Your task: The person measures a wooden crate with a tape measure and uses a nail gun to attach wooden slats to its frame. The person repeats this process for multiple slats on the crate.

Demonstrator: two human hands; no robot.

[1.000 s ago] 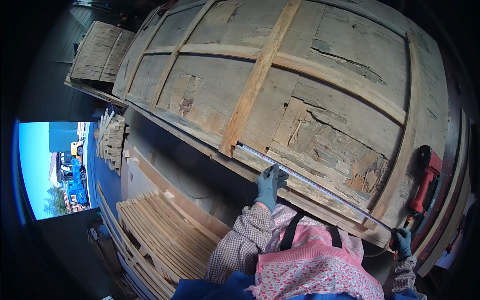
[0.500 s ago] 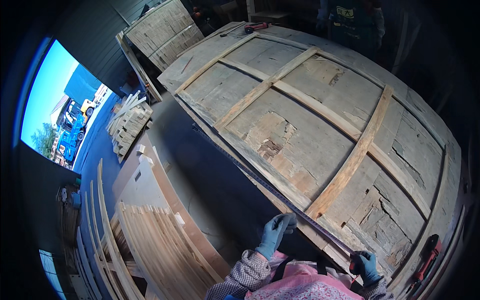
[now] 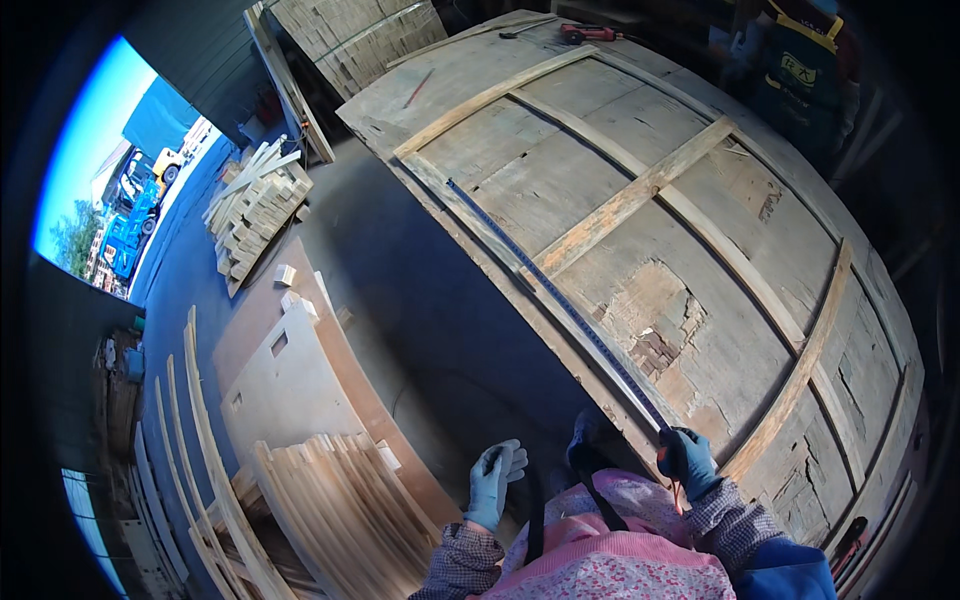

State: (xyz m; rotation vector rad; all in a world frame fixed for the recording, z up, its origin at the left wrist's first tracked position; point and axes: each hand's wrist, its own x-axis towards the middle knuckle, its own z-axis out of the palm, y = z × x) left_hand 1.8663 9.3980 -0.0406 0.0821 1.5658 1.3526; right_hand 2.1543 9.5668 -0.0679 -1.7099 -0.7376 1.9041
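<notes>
My right hand, in a blue-grey glove, grips a tape measure at the near edge of a large wooden panel. From it the long dark blade runs away along the wooden strip on the panel's left edge. Its far end rests on that strip, short of the far corner. My left hand, gloved too, hovers to the left of the panel, apart from it. Its fingers are loosely bent with nothing visible in them. Crossing wooden battens form a grid on the panel, whose surface is patched and torn.
A stack of wooden strips lies lower left beside a pale board. Farther off sits a pile of short timbers. Red power tools lie at the panel's far end and right side. Another person stands across the panel.
The tape measure and my right hand have moved away from me along the panel's edge, and the blade now lies on the strip. My left hand has drawn back, lower and leftward. The view has shifted.
</notes>
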